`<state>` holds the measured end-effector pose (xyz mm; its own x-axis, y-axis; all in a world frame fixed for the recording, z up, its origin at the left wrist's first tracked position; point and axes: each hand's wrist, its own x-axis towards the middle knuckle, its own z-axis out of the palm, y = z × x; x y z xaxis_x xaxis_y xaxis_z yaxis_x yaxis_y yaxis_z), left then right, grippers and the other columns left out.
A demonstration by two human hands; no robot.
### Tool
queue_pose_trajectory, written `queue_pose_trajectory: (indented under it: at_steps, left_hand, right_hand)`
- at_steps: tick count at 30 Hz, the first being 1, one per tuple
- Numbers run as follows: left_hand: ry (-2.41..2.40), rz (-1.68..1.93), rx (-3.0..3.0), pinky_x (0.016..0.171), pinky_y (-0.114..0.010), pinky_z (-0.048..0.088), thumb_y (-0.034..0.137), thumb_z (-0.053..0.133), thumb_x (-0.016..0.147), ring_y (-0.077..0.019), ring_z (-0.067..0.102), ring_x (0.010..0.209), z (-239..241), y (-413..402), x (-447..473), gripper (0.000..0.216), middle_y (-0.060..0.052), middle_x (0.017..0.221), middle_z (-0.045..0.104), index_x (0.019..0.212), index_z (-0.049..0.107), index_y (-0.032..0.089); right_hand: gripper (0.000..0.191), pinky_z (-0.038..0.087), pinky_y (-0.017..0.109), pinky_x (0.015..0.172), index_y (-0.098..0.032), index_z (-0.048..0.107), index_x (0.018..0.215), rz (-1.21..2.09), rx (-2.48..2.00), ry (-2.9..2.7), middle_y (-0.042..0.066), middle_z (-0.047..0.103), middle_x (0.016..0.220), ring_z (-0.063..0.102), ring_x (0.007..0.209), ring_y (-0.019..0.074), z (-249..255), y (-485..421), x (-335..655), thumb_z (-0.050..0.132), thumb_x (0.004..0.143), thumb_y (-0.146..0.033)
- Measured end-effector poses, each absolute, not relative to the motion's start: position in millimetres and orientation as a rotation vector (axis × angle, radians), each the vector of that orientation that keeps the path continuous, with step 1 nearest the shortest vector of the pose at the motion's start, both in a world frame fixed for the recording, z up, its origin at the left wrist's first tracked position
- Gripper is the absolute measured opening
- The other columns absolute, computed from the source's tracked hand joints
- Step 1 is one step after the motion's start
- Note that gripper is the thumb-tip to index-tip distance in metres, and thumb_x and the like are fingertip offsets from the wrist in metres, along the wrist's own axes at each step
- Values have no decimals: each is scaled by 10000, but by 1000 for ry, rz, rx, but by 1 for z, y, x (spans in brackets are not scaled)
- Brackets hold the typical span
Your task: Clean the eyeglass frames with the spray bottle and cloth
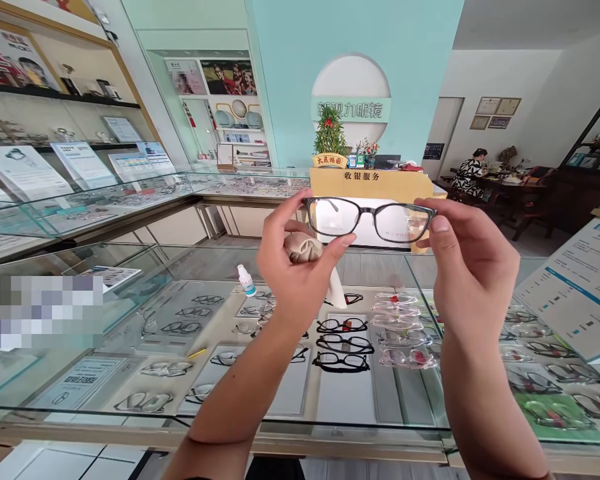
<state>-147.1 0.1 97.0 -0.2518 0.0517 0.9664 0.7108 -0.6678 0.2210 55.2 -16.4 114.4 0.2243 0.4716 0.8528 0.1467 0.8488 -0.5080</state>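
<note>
Between my two hands, a pair of black-framed eyeglasses [367, 212] is held up in front of me, above the glass display case. My left hand [297, 257] grips the frame at its left end, with the thumb near the lower rim. A crumpled beige cloth [304, 248] is bunched in the same palm, and part of it hangs down below. At the right end, my right hand [473, 260] pinches the frame's corner between thumb and fingers. Faint print shows on the clear lenses.
Several eyeglass frames [344, 343] lie inside the glass case [220, 407] below. A small white spray bottle [247, 281] stands on the case. At right leans a printed sign board [575, 287]. Beyond are a cashier counter [405, 187] and a seated person [473, 175].
</note>
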Motion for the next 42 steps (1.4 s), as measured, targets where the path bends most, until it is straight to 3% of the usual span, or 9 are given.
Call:
queue_pose_trajectory:
  at_steps: [14, 21, 27, 35, 42]
  left_hand:
    - [-998, -2063, -1570, 783, -362, 582, 611, 911, 883, -167, 665, 837, 97, -6, -144, 683, -75, 1339, 741, 1436, 666, 295]
    - [-967, -2036, -1560, 764, -350, 581, 567, 941, 865, -152, 651, 796, 100, -14, -142, 650, -68, 1306, 757, 1390, 685, 282]
    - [-919, -2052, -1571, 747, -340, 573, 559, 969, 832, -150, 650, 785, 100, -18, -147, 658, -48, 1266, 766, 1367, 702, 285]
    - [-915, -2065, -1623, 764, -343, 588, 588, 942, 855, -156, 673, 806, 99, -24, -145, 669, -57, 1289, 766, 1395, 684, 289]
    - [-928, -2071, -1674, 790, -344, 616, 567, 910, 903, -160, 714, 838, 95, -21, -138, 667, -86, 1376, 761, 1457, 654, 296]
  right_hand:
    - [164, 649, 505, 1080, -299, 844, 1174, 371, -522, -1216, 60, 868, 1207, 815, 1162, 256, 113, -10, 45, 759, 1053, -372]
    - [173, 662, 440, 970, -277, 849, 1135, 371, -515, -1256, 60, 861, 1128, 806, 1066, 235, 117, -13, 55, 780, 1040, -404]
    - [165, 662, 429, 974, -276, 834, 1122, 424, -482, -1282, 58, 860, 1130, 807, 1078, 231, 117, -19, 58, 793, 1032, -407]
    - [159, 708, 522, 1006, -296, 788, 1105, 573, -314, -1277, 50, 853, 1127, 846, 1102, 266, 115, -24, 48, 682, 1087, -413]
    - [119, 715, 507, 1018, -299, 796, 1131, 615, -269, -1242, 37, 845, 1110, 843, 1149, 259, 118, -23, 49, 691, 1087, -331]
